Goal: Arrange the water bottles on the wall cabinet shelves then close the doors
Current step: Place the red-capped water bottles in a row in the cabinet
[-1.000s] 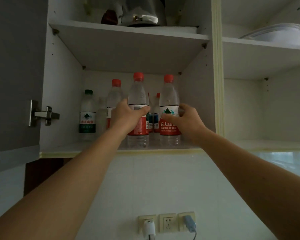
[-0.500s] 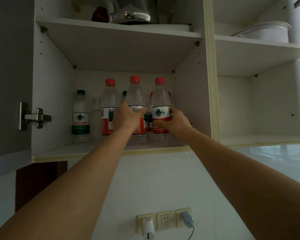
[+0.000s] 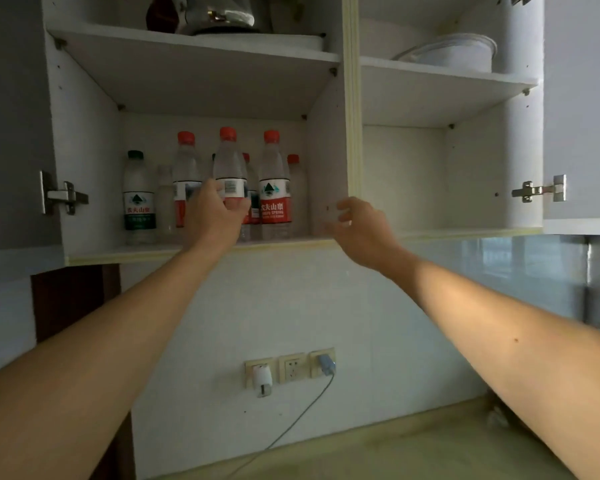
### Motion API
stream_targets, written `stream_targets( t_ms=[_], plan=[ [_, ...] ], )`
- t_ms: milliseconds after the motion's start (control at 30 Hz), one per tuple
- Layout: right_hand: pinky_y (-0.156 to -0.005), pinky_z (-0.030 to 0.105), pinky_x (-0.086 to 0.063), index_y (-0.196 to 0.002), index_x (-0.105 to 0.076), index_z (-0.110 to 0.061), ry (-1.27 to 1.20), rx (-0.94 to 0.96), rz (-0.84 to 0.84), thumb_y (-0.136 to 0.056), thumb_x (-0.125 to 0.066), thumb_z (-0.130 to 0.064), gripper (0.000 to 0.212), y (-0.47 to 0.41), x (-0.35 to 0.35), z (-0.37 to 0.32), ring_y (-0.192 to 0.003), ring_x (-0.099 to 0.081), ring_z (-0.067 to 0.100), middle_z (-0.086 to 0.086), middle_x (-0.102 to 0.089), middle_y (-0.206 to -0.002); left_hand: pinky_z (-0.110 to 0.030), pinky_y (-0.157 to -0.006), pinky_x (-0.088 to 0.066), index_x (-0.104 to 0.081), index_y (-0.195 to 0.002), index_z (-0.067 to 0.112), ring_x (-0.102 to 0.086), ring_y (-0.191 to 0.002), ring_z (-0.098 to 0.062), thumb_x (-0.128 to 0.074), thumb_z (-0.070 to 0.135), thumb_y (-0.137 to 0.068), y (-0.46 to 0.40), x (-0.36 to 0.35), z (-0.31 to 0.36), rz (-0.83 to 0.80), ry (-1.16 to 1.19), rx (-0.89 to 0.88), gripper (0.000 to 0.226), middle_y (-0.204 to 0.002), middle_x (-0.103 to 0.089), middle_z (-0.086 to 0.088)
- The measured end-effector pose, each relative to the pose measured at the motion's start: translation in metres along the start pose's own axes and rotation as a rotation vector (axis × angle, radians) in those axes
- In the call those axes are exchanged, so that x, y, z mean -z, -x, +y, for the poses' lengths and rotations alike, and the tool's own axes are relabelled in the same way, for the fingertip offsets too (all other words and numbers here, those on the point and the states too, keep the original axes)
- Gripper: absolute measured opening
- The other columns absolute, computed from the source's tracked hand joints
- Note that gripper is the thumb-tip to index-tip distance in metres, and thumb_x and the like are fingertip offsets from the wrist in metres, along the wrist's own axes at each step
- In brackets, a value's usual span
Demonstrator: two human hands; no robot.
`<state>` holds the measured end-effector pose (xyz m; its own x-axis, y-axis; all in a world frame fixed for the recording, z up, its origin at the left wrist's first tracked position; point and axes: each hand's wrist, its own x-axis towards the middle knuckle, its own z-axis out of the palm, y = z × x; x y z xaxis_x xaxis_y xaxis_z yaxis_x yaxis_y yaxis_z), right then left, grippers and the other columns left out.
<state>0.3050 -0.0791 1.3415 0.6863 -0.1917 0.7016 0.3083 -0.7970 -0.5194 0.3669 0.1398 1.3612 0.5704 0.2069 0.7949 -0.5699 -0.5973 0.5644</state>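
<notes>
Gripping a red-capped bottle [image 3: 230, 174] on the lower shelf [image 3: 153, 252] of the open wall cabinet [image 3: 352, 133], left hand [image 3: 210, 216] curls round its label. Right hand [image 3: 364, 225] hangs loosely open, holding nothing. Wall sockets [image 3: 290, 367] sit above the worktop [image 3: 395, 448].

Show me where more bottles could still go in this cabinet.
The lower right compartment, between the centre divider and right wall, looks bare. The lower left shelf is crowded with bottles; only a strip in front of the green-capped bottle stays free.
</notes>
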Motion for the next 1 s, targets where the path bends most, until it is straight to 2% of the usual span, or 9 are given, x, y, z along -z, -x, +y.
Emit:
stream_targets(
  t_ms=[133,367,467,533,567,633,700,767,1000],
  plan=[
    [-0.096,0.031,-0.047,-0.139,-0.053,-0.015,-0.013,-0.029,-0.056,-0.095,-0.067,-0.037,0.052,0.061,0.047,0.018,-0.122,-0.057,0.026,0.010,-0.062,-0.131,-0.024,-0.075,-0.046,-0.055,-0.131,0.012,-0.060,-0.088,-0.008,-0.070,0.035,-0.093,0.062,0.003,0.043,-0.104,0.110,-0.027,0.047,-0.112,-0.065,0.001],
    [-0.096,0.027,-0.046,-0.137,-0.057,-0.013,-0.023,-0.047,-0.138,-0.091,-0.070,-0.036,0.053,0.160,0.102,0.075,-0.116,-0.062,0.019,0.006,-0.063,-0.135,-0.016,-0.069,-0.043,-0.060,-0.121,0.019,-0.060,-0.088,-0.005,-0.068,0.038,-0.094,0.195,-0.004,0.096,-0.284,0.176,-0.031,0.034,-0.105,-0.064,0.006],
    [-0.079,0.019,-0.048,-0.123,-0.067,-0.016,-0.068,-0.108,-0.175,-0.092,-0.070,-0.036,0.037,0.211,0.101,0.105,-0.090,-0.062,0.009,0.002,-0.070,-0.120,-0.024,-0.064,-0.046,-0.066,-0.093,0.017,-0.063,-0.075,-0.011,-0.063,0.037,-0.095,0.262,-0.010,0.096,-0.361,0.145,0.010,0.019,-0.081,-0.065,0.008],
    [-0.083,0.036,-0.056,-0.099,-0.073,-0.015,-0.100,-0.188,-0.249,-0.094,-0.067,-0.036,0.022,0.250,0.097,0.126,-0.084,-0.067,0.017,0.004,-0.075,-0.098,-0.031,-0.060,-0.041,-0.063,-0.079,0.009,-0.058,-0.067,-0.022,-0.059,0.034,-0.096,0.308,-0.016,0.089,-0.408,0.113,0.056,0.030,-0.067,-0.062,-0.002],
    [-0.080,0.042,-0.057,-0.088,-0.072,-0.011,-0.103,-0.222,-0.280,-0.095,-0.064,-0.037,0.028,0.270,0.094,0.135,-0.080,-0.067,0.022,0.008,-0.074,-0.087,-0.033,-0.058,-0.037,-0.059,-0.073,0.006,-0.052,-0.062,-0.022,-0.056,0.034,-0.097,0.331,-0.020,0.084,-0.441,0.095,0.072,0.037,-0.062,-0.058,-0.007],
    [-0.070,0.034,-0.054,-0.078,-0.068,-0.003,-0.107,-0.262,-0.309,-0.096,-0.059,-0.040,0.042,0.308,0.089,0.156,-0.066,-0.064,0.020,0.010,-0.070,-0.073,-0.029,-0.049,-0.028,-0.042,-0.060,0.009,-0.034,-0.049,-0.011,-0.052,0.034,-0.099,0.376,-0.028,0.071,-0.516,0.099,0.105,0.048,-0.051,-0.041,-0.002],
    [-0.058,0.024,-0.046,-0.071,-0.066,-0.003,-0.122,-0.316,-0.306,-0.097,-0.057,-0.042,0.048,0.349,0.083,0.175,-0.052,-0.056,0.008,-0.002,-0.067,-0.061,-0.024,-0.043,-0.023,-0.032,-0.056,0.015,-0.028,-0.044,-0.010,-0.051,0.032,-0.101,0.420,-0.037,0.058,-0.579,0.137,0.163,0.052,-0.046,-0.030,0.008],
    [-0.055,0.030,-0.041,-0.064,-0.061,-0.007,-0.174,-0.432,-0.345,-0.099,-0.055,-0.043,0.050,0.391,0.074,0.196,-0.047,-0.049,0.008,-0.005,-0.057,-0.052,-0.021,-0.041,-0.022,-0.032,-0.055,0.017,-0.024,-0.041,-0.009,-0.048,0.031,-0.104,0.464,-0.045,0.042,-0.646,0.188,0.271,0.053,-0.045,-0.029,0.009],
    [-0.049,0.028,-0.022,-0.056,-0.034,-0.020,-0.245,-0.900,-0.413,-0.096,-0.055,-0.050,0.054,0.555,0.037,0.271,-0.048,-0.024,0.016,0.002,-0.027,-0.055,-0.036,-0.055,-0.022,-0.033,-0.058,0.016,-0.026,-0.052,-0.020,-0.043,0.041,-0.105,0.614,-0.045,-0.035,-0.956,0.320,0.548,0.054,-0.055,-0.028,-0.006]
  ],
)
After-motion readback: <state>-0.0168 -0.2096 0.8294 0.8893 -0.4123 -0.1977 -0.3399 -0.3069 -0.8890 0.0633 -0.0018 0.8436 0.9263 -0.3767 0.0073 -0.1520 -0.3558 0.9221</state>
